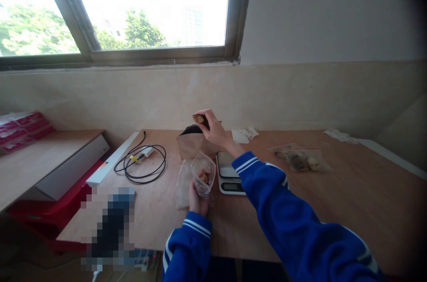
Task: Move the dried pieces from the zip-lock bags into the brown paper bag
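Note:
My left hand (198,199) is closed around a clear plastic bag (208,168), which stands open at the top with a few brown dried pieces (204,177) inside. Raised above a brown paper bag (191,144), my right hand (212,127) pinches a brown dried chunk (199,118) with a pale cut face. The paper bag stands upright, its dark mouth open, partly hidden behind my right hand. Just right of the plastic bag lies a kitchen scale (230,187), partly covered by my right forearm. Flat clear plastic bags (183,191) lie under my left hand.
A coiled black cable (140,180) with a white adapter lies at left, behind a blurred-out dark object (111,224). Zip bags of dried pieces (302,159) lie at right. Crumpled white paper (248,134) rests near the wall. Pink packages (25,128) sit on the neighbouring table.

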The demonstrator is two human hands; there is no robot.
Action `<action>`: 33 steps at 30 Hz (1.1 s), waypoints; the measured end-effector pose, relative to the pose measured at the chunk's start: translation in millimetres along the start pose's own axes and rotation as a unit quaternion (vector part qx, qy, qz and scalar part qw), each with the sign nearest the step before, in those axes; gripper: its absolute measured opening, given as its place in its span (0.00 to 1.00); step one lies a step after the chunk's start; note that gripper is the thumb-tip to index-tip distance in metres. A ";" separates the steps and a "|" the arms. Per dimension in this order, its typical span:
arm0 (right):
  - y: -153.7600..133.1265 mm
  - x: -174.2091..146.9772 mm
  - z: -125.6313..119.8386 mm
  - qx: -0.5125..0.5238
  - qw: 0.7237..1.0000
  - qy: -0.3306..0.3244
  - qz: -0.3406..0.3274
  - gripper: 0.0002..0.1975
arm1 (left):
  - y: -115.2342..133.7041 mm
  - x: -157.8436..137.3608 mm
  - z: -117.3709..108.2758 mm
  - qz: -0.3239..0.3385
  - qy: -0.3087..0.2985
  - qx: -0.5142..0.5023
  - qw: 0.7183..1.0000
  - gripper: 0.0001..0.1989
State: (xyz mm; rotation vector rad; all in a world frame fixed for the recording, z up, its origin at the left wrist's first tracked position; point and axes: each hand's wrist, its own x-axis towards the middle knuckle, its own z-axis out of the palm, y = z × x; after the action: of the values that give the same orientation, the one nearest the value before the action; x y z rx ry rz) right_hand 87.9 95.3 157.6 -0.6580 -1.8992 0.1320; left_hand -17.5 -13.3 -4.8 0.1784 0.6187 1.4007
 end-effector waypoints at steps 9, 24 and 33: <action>-4.7 -10.8 -0.1 -0.011 0.999 -0.032 -0.024 0.14 | -0.4 0.0 -0.5 0.006 0.004 -0.005 1.000 0.15; -6.1 -22.7 -20.9 -0.176 0.979 -0.104 0.026 0.22 | 0.8 -1.3 2.8 0.003 0.009 -0.019 1.000 0.13; -54.4 -29.5 -31.8 -0.090 0.992 -0.033 0.082 0.14 | 2.2 -3.7 6.2 0.017 0.007 -0.008 1.000 0.12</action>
State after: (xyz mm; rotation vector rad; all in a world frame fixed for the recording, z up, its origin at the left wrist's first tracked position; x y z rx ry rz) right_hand 103.4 28.3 167.7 -0.9428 -1.9334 0.0870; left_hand -16.4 -14.9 2.4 0.1663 0.6178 1.4406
